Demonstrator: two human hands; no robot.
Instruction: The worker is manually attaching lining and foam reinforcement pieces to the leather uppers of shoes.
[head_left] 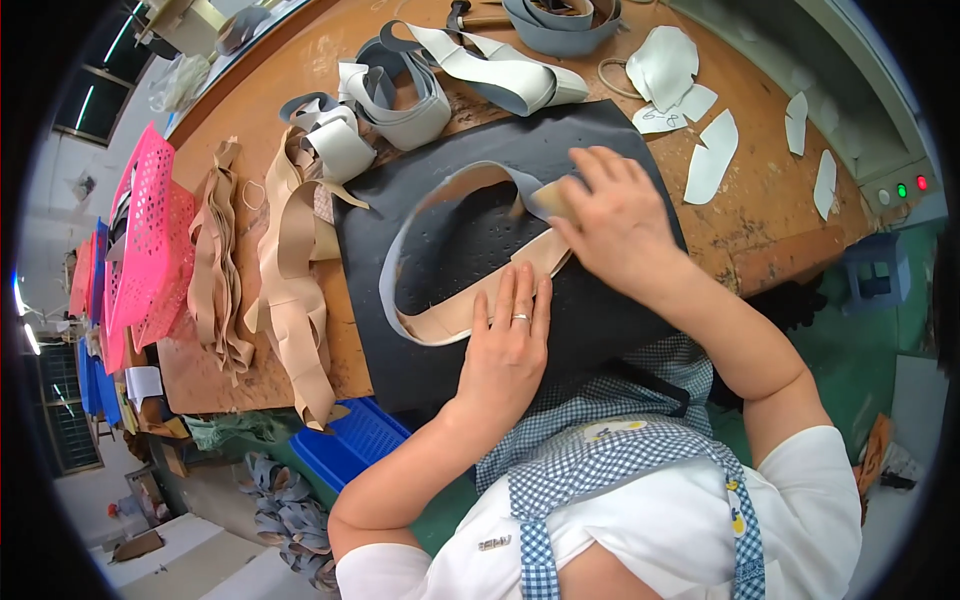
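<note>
A long beige-and-grey strip (385, 270), apparently leather, curves in a loop on a black mat (375, 355). My left hand (507, 345) lies flat, fingers stretched, on the strip's beige face along the near side of the loop. At the loop's right side, my right hand (620, 215) has its fingers bent. Between its thumb and index finger shows a small yellowish piece (549, 201), slightly blurred, against the strip's grey side. Whether that piece is part of the strip, I cannot tell.
White-and-grey rolled strips (415, 110) lie behind the mat, beige strips (292, 270) to its left. White cut pieces (712, 157) are at the right on the wooden table (790, 215). A pink basket (150, 240) stands left; a blue crate (350, 450) sits below the edge.
</note>
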